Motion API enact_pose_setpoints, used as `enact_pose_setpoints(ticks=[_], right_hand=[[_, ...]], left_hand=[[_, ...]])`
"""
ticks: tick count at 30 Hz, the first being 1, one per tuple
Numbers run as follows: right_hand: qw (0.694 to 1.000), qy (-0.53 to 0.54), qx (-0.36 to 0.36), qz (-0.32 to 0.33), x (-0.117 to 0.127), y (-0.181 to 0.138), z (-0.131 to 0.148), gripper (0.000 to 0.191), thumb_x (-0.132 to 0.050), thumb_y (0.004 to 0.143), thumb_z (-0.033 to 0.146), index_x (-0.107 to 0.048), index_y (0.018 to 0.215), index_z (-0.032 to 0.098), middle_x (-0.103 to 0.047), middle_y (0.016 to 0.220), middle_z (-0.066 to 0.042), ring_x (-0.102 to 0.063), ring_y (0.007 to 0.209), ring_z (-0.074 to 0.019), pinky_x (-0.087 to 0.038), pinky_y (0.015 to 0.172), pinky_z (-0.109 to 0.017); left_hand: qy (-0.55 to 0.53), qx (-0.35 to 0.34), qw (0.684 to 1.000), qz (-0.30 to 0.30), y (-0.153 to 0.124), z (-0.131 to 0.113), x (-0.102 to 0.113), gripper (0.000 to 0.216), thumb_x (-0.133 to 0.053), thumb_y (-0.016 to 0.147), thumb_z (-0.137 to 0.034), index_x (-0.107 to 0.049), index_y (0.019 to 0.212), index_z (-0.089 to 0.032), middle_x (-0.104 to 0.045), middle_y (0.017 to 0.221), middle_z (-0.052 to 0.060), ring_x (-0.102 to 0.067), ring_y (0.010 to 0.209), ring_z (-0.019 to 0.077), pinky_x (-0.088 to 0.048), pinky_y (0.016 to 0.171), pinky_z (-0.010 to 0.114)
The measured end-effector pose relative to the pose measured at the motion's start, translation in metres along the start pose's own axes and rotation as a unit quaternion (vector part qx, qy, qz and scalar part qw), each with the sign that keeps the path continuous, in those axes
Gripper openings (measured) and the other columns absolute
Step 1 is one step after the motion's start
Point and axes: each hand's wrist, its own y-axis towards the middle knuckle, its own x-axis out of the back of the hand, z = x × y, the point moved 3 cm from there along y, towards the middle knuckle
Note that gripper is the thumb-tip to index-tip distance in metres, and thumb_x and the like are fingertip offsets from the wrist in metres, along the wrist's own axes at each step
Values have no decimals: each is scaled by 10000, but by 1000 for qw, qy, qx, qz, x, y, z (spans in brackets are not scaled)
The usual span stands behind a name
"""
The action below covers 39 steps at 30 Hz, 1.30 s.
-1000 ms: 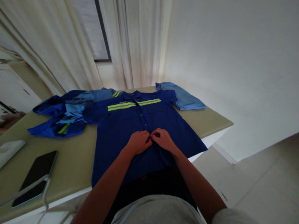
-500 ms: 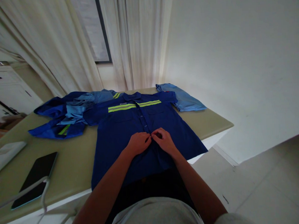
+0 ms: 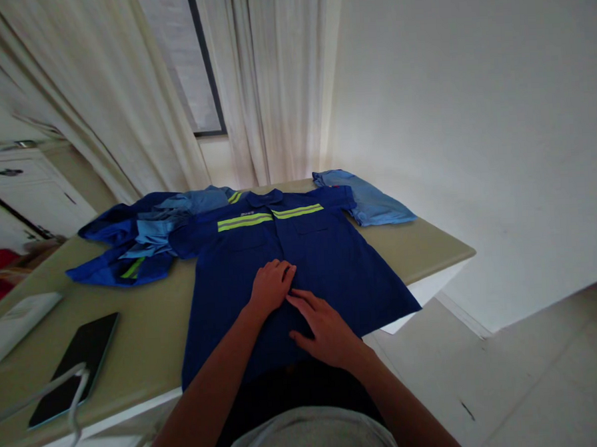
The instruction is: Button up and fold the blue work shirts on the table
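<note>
Cream curtains [image 3: 281,84], white wall [image 3: 448,122], tiled floor [image 3: 536,364]

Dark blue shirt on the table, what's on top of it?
The left hand and right hand are on the front of the shirt, near its middle. Whatever lies directly beneath them is covered.

Two hands, one left hand [image 3: 270,286] and one right hand [image 3: 324,325], are at one navy shirt [image 3: 331,265] along the near edge of one worktop [image 3: 140,362]. The shirt carries two reflective bands [image 3: 298,211] across its chest. At least one light-blue garment [image 3: 382,204] lies by the far right corner. Toward the far left corner is one heap of clothes [image 3: 161,224], its pieces uncountable. Near the front left corner are one dark-screened device [image 3: 95,341] and one white cable [image 3: 72,415]; one white case [image 3: 18,326] is at the left edge.
</note>
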Motion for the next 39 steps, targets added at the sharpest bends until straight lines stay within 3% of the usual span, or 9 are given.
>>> enact_pose_setpoints(ticks=[9, 12, 16, 21, 27, 31, 33, 36, 39], right_hand=[[992, -127, -5, 18, -3, -19, 11, 667, -642, 840, 97, -569, 1497, 182, -556, 1545, -174, -560, 1362, -341, -484, 1138, -488], [987, -159, 14, 28, -6, -19, 11, 658, -581, 851, 14, -568, 1493, 155, -559, 1551, -193, -581, 1376, -330, -505, 1129, -460], [979, -198, 35, 19, -14, -21, 13, 622, -577, 886, 2, -574, 1484, 173, -577, 1535, -205, -604, 1381, -334, -562, 1083, -446], [967, -243, 68, -39, -40, -34, 1, 587, -640, 923, 152, -545, 1501, 174, -585, 1509, -243, -631, 1346, -390, -622, 1003, -479], [961, -247, 107, -65, -53, -39, -22, 521, -618, 963, 232, -551, 1477, 282, -699, 1387, -174, -743, 1164, -349, -666, 768, -403], [974, -198, 87, 73, -5, 6, -16, 470, -641, 1000, 470, -595, 1407, 240, -794, 1104, -89, -773, 887, -251, -623, 787, -341], [973, -194, 51, 117, 25, 48, -15, 548, -615, 984, 638, -641, 1334, 218, -778, 1044, -78, -750, 918, -262, -603, 858, -374], [967, -227, 53, 108, 50, 123, -27, 509, -529, 1044, 613, -670, 1276, 183, -743, 1172, -124, -704, 1096, -294, -557, 966, -417], [966, -246, 28, 81, 41, 190, -62, 580, -462, 1065, 631, -660, 1313, 146, -708, 1283, -172, -662, 1206, -317, -513, 1051, -455]], left_hand=[[22, 32, 998, 46, 4, 3, 5, 231, -523, 1007, -358, -644, 1171, -251, -728, 1002, 60, -681, 954, 250, -491, 817, 375], [57, 20, 993, 102, 36, 3, 9, 234, -506, 997, -348, -682, 1072, -214, -728, 1043, 118, -689, 1018, 297, -515, 866, 413], [92, -2, 994, 53, 107, 11, 8, 370, -465, 1020, -372, -666, 1259, -172, -636, 1379, 204, -583, 1312, 370, -478, 1056, 510], [95, 48, 993, 56, 176, 59, -15, 688, -334, 1059, -562, -431, 1588, -132, -341, 1709, 203, -290, 1594, 350, -223, 1286, 526], [94, 121, 985, 78, 186, 123, -34, 829, -188, 1043, -653, -276, 1683, -133, -209, 1762, 156, -209, 1630, 327, -158, 1308, 576], [103, 122, 985, 61, 177, 120, -37, 826, -192, 1043, -645, -292, 1680, -128, -228, 1759, 132, -216, 1629, 313, -170, 1314, 564], [100, 121, 986, 58, 171, 114, -39, 814, -213, 1046, -638, -306, 1677, -132, -235, 1756, 131, -218, 1629, 313, -164, 1315, 565], [86, 120, 988, 41, 161, 107, -40, 752, -245, 1063, -581, -356, 1657, -135, -269, 1742, 145, -252, 1618, 323, -176, 1310, 579], [52, 99, 994, 15, 155, 107, -37, 628, -253, 1084, -416, -418, 1623, -141, -379, 1697, 143, -342, 1585, 300, -226, 1304, 559]])
